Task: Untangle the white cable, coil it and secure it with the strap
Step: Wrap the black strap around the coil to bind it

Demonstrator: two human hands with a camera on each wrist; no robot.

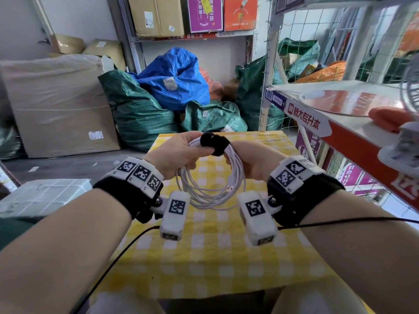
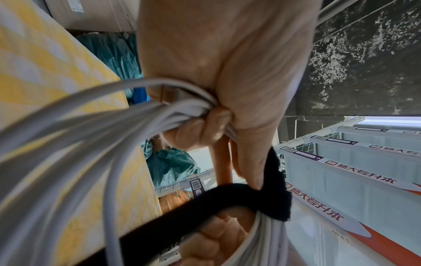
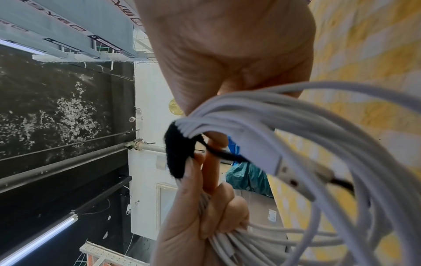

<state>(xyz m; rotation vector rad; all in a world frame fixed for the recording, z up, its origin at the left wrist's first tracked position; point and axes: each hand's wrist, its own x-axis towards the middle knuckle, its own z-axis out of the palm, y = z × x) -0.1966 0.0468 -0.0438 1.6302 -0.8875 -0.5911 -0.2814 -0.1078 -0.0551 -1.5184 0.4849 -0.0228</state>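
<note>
Both hands hold the coiled white cable (image 1: 213, 184) upright above the yellow checked table (image 1: 204, 257). A black fuzzy strap (image 1: 215, 142) is wrapped over the top of the coil. My left hand (image 1: 199, 152) grips the bundle (image 2: 182, 111) and its thumb presses the strap (image 2: 273, 199). My right hand (image 1: 232, 158) has its fingers curled round the coil (image 3: 250, 115) just right of the strap (image 3: 177, 154). The strap's tail runs over the right hand's fingers (image 2: 216, 234). A USB plug (image 1: 230, 188) hangs inside the loop, also seen close up as the plug (image 3: 291, 172).
A red and white shelf (image 1: 340, 123) juts in at the right, with a round plate (image 1: 344, 103) on it. Green and blue sacks (image 1: 172, 87) and a wrapped carton (image 1: 61, 105) stand behind the table. A wrapped parcel (image 1: 43, 196) lies at the left.
</note>
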